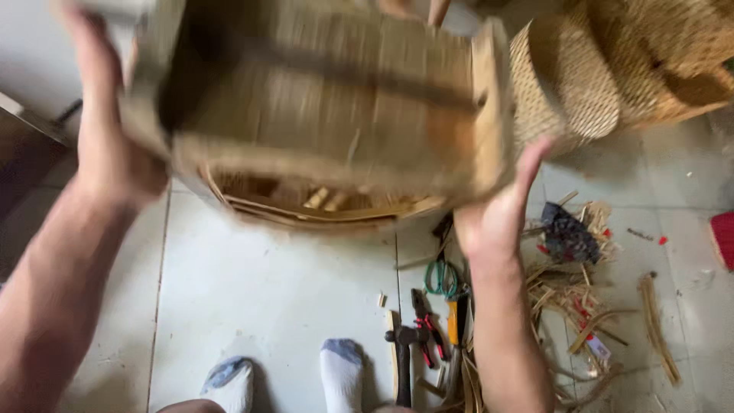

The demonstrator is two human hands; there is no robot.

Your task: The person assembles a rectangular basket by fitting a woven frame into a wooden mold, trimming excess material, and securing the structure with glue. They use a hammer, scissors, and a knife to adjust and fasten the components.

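Far left: your left forearm runs up from the bottom corner, and your left hand [107, 145] is clamped on the left side of the woven box [329, 107]. Thumb side points up along the box wall; fingers go round behind it, so can't tell if they're spread or together.

Centre: the woven box is a rectangular straw-coloured basket w/ a pale flat rim, held up in the air between both hands, tilted so you look into it. It's motion-blurred, weave detail not readable. A dark strip crosses the inside diagonally. Just below its near edge hangs a round woven rim w/ loose splints [321, 206]; can't tell if it's attached to the box.

Below that: white tiled floor [260, 291], your two feet in white socks w/ grey toes [340, 375] at the bottom edge.

Centre-right on floor: hammer [403, 359], red-handled pliers [427, 325], green-handled scissors [442, 279], a yellow-handled tool [456, 321], all lying close together.

Right: your right hand [497, 214] presses flat on the box's right wall, palm in, thumb up along the corner, fingers hidden behind, state can't tell.

Further right: heap of straw scraps [569, 294] w/ a dark cloth bit [569, 233] on top. Top right: stacked round woven baskets [612, 69], just beside the box. Red thing [723, 237] at the right edge.
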